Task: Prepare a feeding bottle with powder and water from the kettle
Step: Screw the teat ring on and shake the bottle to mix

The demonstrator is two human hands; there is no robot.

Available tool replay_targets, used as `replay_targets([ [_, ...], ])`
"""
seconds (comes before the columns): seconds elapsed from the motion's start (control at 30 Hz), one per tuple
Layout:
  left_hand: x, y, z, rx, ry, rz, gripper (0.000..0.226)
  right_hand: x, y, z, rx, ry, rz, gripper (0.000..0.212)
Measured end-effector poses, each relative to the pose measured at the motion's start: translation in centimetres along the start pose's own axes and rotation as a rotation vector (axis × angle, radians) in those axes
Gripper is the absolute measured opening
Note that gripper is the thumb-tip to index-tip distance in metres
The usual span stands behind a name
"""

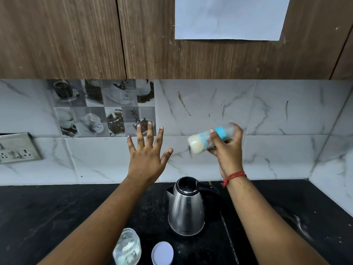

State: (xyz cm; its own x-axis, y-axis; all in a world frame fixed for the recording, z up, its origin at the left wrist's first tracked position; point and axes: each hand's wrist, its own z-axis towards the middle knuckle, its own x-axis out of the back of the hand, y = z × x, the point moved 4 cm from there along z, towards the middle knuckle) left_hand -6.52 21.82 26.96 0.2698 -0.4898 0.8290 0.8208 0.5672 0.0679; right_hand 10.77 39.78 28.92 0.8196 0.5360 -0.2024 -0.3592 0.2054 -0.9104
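My right hand (228,150) grips a feeding bottle (202,141) with a blue collar, held up in the air and tipped on its side, base to the left. The bottle is motion-blurred and holds a milky white liquid. My left hand (148,153) is raised beside it with fingers spread straight, holding nothing. Below them a steel kettle (186,209) with a black lid and handle stands on the black counter (47,217). A glass jar (127,247) with white powder stands uncapped at the front, its white lid (162,253) lying beside it.
A marble-tile backsplash (210,111) rises behind the counter, with wooden cabinets (76,35) overhead and a sheet of paper (231,16) stuck on one door. A switch and socket plate (17,150) sits on the wall at the left. A side wall closes the right corner.
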Motion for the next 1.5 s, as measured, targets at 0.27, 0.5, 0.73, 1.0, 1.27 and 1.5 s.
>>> replay_targets([
  [0.27,0.2,0.1,0.0,-0.013,0.017,-0.004,0.078,-0.6,-0.2,-0.2,0.012,-0.051,-0.04,0.072],
  [0.5,0.5,-0.1,-0.1,-0.009,0.008,0.009,0.079,-0.2,-1.0,0.9,0.021,-0.133,-0.063,0.061],
  [0.73,0.4,0.1,0.1,-0.021,0.01,0.013,0.079,1.0,-1.9,1.1,0.112,0.077,0.002,0.065],
  [1.0,0.5,0.0,0.4,0.0,0.002,0.007,0.079,1.8,-1.9,1.2,0.068,0.094,0.034,0.066],
  [1.27,0.5,0.1,0.5,-0.017,0.012,0.003,0.077,1.1,-2.6,1.7,0.046,-0.062,-0.05,0.075],
  [1.5,0.8,0.2,0.6,-0.017,0.015,-0.008,0.078,1.2,-2.4,1.5,0.078,0.038,0.004,0.071],
])
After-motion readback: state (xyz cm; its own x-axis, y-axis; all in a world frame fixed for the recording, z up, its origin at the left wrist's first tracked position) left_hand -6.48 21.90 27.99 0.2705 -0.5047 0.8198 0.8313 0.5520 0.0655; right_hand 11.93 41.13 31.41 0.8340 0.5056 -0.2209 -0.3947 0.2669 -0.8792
